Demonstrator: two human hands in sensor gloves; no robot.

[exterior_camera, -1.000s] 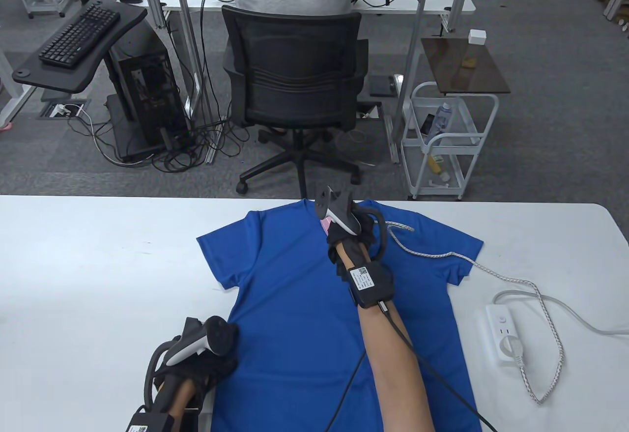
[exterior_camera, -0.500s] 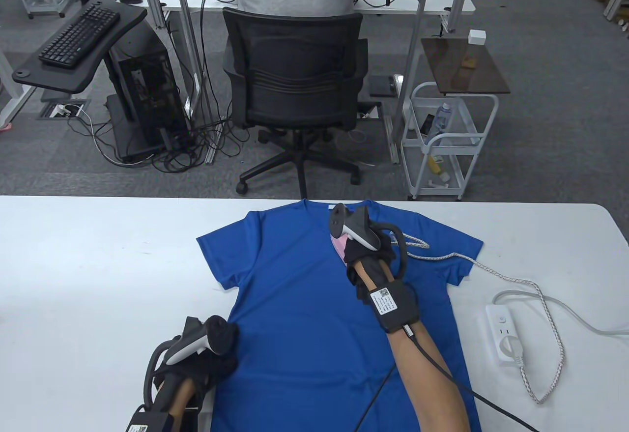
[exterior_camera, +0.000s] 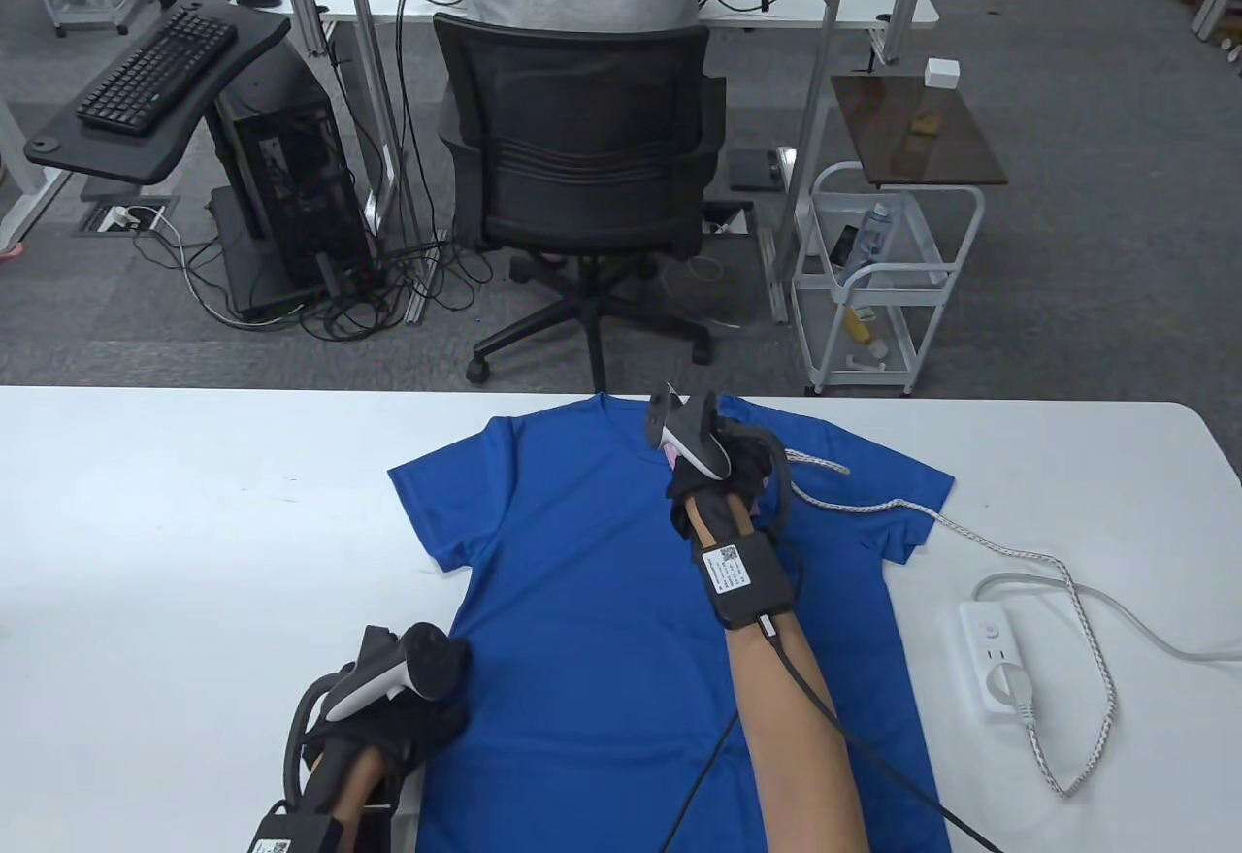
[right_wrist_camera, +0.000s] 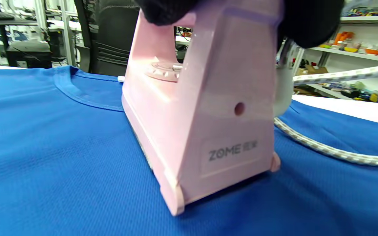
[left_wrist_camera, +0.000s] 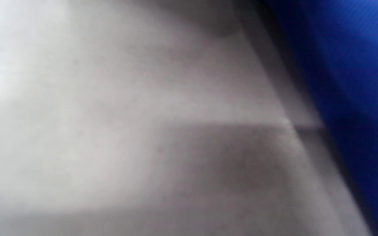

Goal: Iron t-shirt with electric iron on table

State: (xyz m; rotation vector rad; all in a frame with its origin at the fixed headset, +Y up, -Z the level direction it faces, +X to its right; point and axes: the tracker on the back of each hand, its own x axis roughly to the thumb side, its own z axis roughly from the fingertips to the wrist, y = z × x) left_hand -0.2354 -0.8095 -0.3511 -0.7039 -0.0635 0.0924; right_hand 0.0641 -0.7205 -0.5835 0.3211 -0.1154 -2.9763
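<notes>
Gripping glossy pink wedge-shaped iron (right_wrist_camera: 205, 108), right hand (exterior_camera: 723, 475) fingers closed, knit blue t-shirt (exterior_camera: 582, 601), left hand (exterior_camera: 388, 727) unclear.

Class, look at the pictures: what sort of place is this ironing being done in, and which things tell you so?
Probably an office or lab workspace, not a home: a person sits in an office chair at a desk, a keyboard rests on a stand beside a computer tower, and the t-shirt lies on a plain white table.

white table (exterior_camera: 194, 523) | blue t-shirt (exterior_camera: 582, 581) spread flat (beside left-hand fingers) | power strip (exterior_camera: 995, 664) right of right-hand fingers
</notes>
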